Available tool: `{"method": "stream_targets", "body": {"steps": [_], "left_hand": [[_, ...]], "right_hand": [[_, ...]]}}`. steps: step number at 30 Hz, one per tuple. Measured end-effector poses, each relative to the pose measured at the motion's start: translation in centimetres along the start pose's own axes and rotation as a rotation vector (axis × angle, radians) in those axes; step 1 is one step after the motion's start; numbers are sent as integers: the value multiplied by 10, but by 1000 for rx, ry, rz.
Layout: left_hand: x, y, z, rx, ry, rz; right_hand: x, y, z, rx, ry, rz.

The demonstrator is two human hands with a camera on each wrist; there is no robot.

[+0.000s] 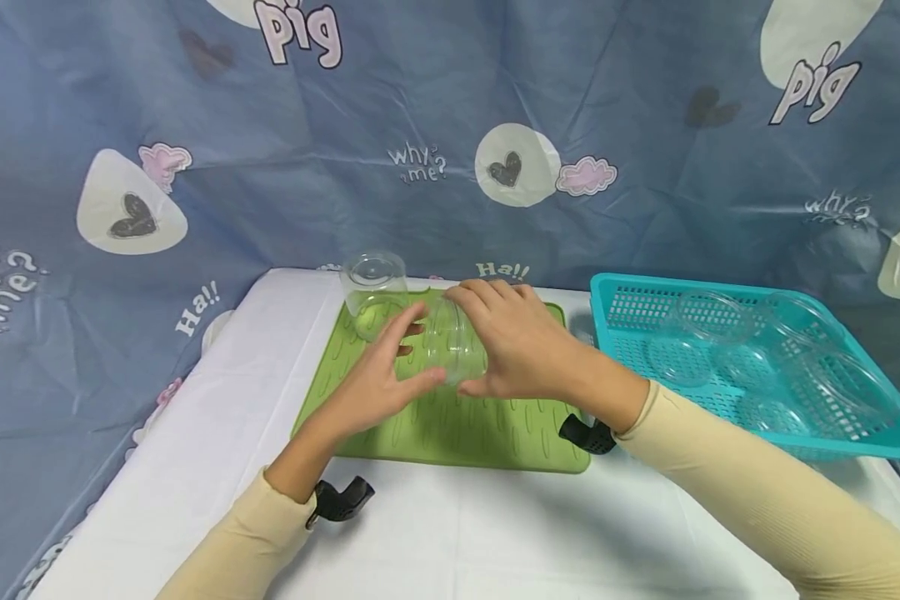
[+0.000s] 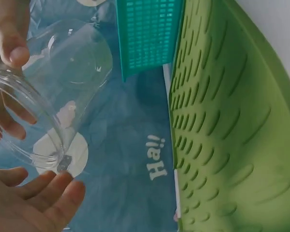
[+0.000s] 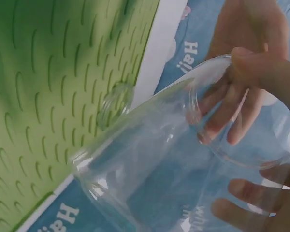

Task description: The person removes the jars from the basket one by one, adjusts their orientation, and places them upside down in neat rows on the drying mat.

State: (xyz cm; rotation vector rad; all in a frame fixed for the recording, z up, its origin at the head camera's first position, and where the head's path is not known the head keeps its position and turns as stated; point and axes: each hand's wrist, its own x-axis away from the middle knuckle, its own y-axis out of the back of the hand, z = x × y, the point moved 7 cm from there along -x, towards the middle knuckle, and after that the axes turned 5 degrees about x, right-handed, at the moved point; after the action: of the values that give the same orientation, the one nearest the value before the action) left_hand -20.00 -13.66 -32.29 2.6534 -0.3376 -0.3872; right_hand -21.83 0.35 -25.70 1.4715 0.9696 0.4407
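A clear wide-mouthed jar [image 1: 456, 337] is held above the green ribbed mat [image 1: 457, 429], lying on its side in the air. My right hand [image 1: 521, 346] grips it, thumb on one side and fingers on the other, as the right wrist view shows near the rim of the jar [image 3: 150, 159]. My left hand [image 1: 378, 379] is beside it with fingers spread. In the left wrist view, the left hand's fingertips [image 2: 63, 186] are close to the jar's rim; contact cannot be told. A second clear jar [image 1: 375, 279] stands on the mat's back left corner.
A turquoise mesh basket [image 1: 603, 333] on the right holds several clear jars [image 1: 750, 367]. White cloth [image 1: 435, 533] covers the table under the mat. Behind the table hangs a blue printed curtain [image 1: 435, 100].
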Motion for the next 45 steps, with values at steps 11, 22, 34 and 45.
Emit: {"method": "stream_targets", "body": {"steps": [11,22,34,45], "left_hand": [[-8,-10,3,76,36,40],[-7,-7,0,75,7,2],[-1,1,-3,63,-46,-5],[4,0,-10,46,-136,32]], "right_hand": [[4,-7,7,36,28,-51],[9,-10,8,-4,10,-39],[21,-17,2,-50,-46,43],[40,-19,-2,-90,-67,42]]}}
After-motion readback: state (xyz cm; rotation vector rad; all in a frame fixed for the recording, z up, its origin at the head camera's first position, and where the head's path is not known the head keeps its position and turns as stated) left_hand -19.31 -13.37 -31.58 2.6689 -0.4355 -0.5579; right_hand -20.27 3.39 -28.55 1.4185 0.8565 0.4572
